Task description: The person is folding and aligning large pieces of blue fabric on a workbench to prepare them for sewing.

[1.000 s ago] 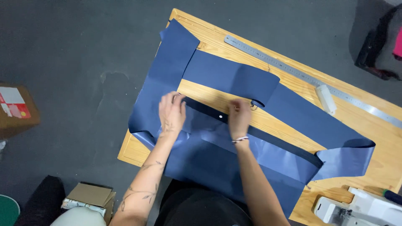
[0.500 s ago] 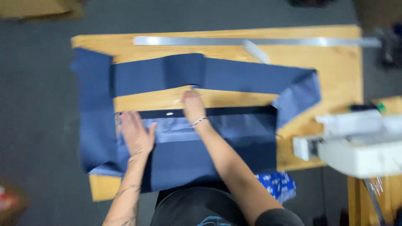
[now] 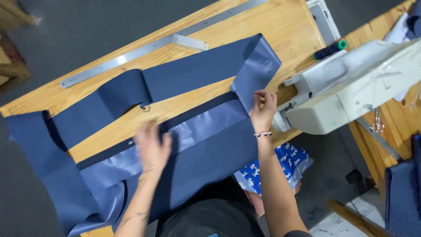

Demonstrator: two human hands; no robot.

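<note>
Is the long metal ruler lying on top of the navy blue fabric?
No, the long metal ruler lies on the bare wooden table, apart from the navy blue fabric.

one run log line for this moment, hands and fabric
left hand: flat on navy fabric | right hand: pinching fabric edge near sewing machine | metal ruler: on wooden table

Even, moderately bright indoor light falls from above, with no hard shadows. The left hand [image 3: 152,147] is smeared by motion blur, its fingers indistinct; the right hand [image 3: 263,109] is sharper. Soft sheen glints on the glossy navy fabric [image 3: 193,140], and the white sewing machine [image 3: 351,83] looks slightly washed out. The dark grey floor [image 3: 87,30] is dim. Detail is soft throughout, and the whole view sits tilted.
</note>
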